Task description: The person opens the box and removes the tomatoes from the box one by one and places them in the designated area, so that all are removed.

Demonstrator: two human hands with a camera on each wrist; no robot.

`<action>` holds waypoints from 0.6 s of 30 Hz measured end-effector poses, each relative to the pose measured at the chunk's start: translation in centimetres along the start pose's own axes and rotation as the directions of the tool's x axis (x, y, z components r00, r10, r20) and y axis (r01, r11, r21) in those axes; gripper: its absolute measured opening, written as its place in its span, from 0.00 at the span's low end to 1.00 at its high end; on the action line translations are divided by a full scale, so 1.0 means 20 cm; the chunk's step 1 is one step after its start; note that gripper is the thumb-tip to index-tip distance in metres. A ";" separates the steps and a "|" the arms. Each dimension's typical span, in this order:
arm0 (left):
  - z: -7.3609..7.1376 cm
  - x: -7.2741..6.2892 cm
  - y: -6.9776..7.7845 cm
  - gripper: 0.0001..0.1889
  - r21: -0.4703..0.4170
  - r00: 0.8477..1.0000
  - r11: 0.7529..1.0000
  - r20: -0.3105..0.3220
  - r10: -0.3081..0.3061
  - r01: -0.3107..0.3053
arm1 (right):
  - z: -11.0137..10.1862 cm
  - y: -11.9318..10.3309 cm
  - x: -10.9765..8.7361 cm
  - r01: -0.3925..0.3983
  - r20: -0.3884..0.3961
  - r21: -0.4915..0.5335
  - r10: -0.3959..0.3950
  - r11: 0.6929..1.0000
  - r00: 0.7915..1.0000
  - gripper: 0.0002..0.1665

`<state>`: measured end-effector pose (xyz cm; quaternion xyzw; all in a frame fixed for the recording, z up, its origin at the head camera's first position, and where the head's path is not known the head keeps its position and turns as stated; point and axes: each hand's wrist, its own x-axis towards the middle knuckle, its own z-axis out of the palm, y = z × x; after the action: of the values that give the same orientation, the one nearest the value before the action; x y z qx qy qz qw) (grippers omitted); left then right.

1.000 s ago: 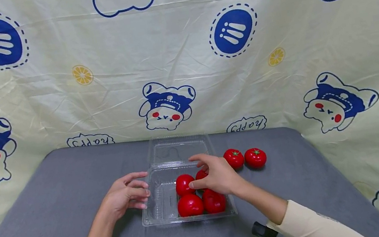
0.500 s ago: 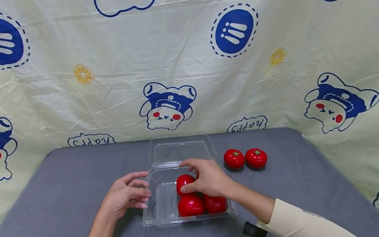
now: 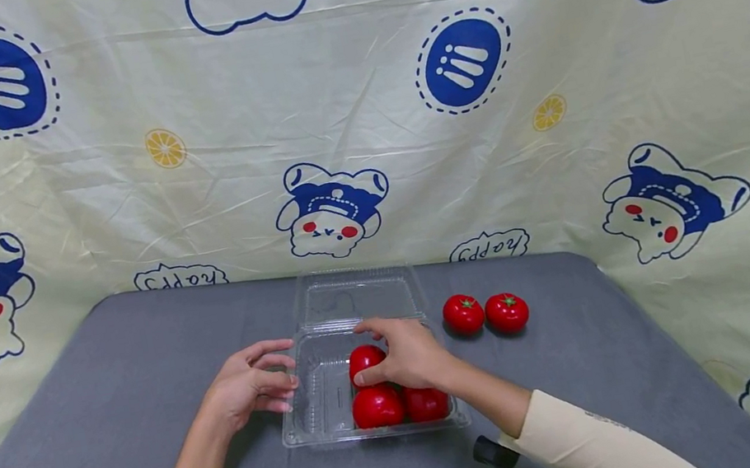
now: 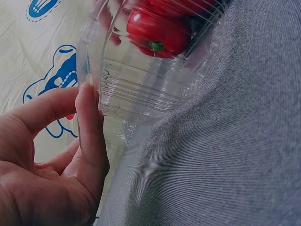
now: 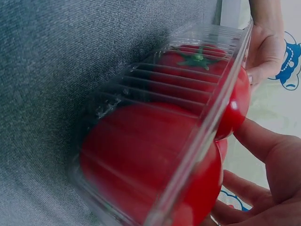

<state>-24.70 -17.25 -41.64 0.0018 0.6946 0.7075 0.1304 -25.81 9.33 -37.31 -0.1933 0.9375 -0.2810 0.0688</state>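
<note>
Head view has the hinged clear plastic clamshell box (image 3: 326,406) set on the grey table (image 3: 139,351) between the person's two hands, its lid (image 3: 355,292) folded back away from the body, so that the base is reachable from above. At least three red tomatoes sit in the right part of the base: the far-left tomato (image 3: 363,358), the near-left tomato (image 3: 377,407) and the near-right tomato (image 3: 428,404). What lies beneath the right palm is hidden. The left hand (image 3: 240,387) is loosely spread at the left rim, fingers gently bent and seeming to touch the plastic; it carries nothing, and the light contact probably steadies the box. The right hand (image 3: 407,354) arches over the tomatoes from above, thumb and fingers well apart beside the far-left tomato; the neighbours and walls likely leave little room to come in sideways. Whether it truly grips a tomato I cannot tell, since the palm hides the contact. Right of the lid, the outer-left tomato (image 3: 463,315) and outer-right tomato (image 3: 507,314) stand side by side on the table, green stems upward, presumably put there for the right hand's reach. Patterned cloth (image 3: 378,83) hangs behind.
</note>
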 end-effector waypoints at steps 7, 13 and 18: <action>0.00 0.00 0.00 0.35 0.001 1.000 1.000 -0.001 -0.002 0.002 | 0.01 0.00 0.01 -0.005 0.015 0.004 0.005 1.000 1.000 0.42; 0.00 0.00 0.00 0.35 -0.005 1.000 1.000 0.003 -0.001 0.001 | 0.01 -0.01 0.02 -0.014 0.025 -0.008 0.014 1.000 1.000 0.41; 0.00 0.00 0.00 0.35 -0.007 1.000 1.000 0.006 0.001 0.000 | 0.01 -0.02 0.03 -0.034 0.045 -0.022 0.035 0.999 0.998 0.41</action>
<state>-24.69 -17.28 -41.70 0.0036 0.6916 0.7101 0.1324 -26.13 8.78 -37.27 -0.1843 0.9418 -0.2653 0.0928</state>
